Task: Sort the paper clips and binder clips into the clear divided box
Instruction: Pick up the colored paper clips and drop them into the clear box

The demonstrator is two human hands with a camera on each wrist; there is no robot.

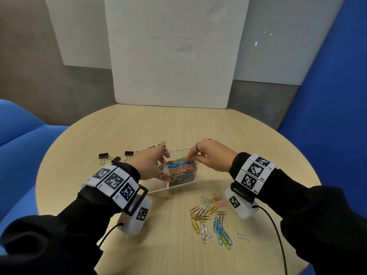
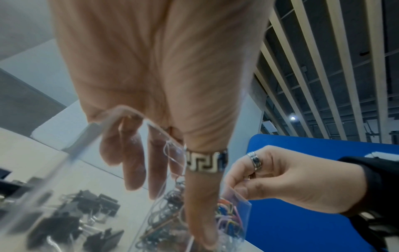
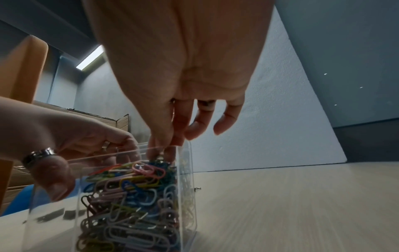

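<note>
The clear divided box (image 1: pixel 178 150) stands at the middle of the round table. Its right compartment is packed with coloured paper clips (image 1: pixel 181 171). My left hand (image 1: pixel 162 165) grips the box at its left part, thumb on the near wall and fingers over the far rim. My right hand (image 1: pixel 188 158) reaches into the full compartment, where thumb and forefinger pinch a paper clip (image 3: pixel 160 156) on top of the pile (image 3: pixel 134 196). Loose paper clips (image 1: pixel 210 219) lie near the front right. Black binder clips (image 1: pixel 111 156) lie left of the box.
A white foam board (image 1: pixel 172 56) leans at the table's far edge (image 1: pixel 170 107). Blue seats (image 1: pixel 23 139) flank the table on both sides. Cables run from both wrist cameras (image 1: pixel 274 221) toward me.
</note>
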